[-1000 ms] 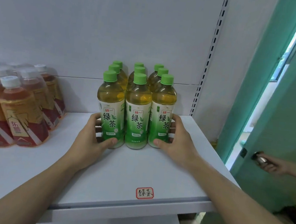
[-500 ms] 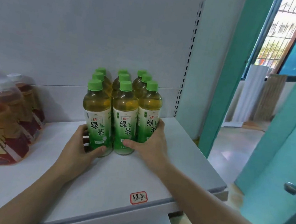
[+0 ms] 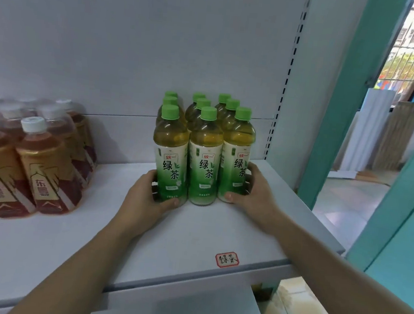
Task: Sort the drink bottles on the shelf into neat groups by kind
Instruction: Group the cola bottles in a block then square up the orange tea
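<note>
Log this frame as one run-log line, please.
both hands cupping green tea bottles | left hand | right hand | red tea bottles apart, left

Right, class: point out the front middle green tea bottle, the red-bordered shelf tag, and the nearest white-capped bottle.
Front middle green tea bottle [image 3: 202,174], head view, label.
Red-bordered shelf tag [image 3: 227,259], head view, centre.
Nearest white-capped bottle [image 3: 33,124], head view, cap.

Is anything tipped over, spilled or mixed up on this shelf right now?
Nothing stands out. The green tea bottles stand upright in tight rows between both hands, apart from the amber white-capped bottles at left. No spills show.
</note>
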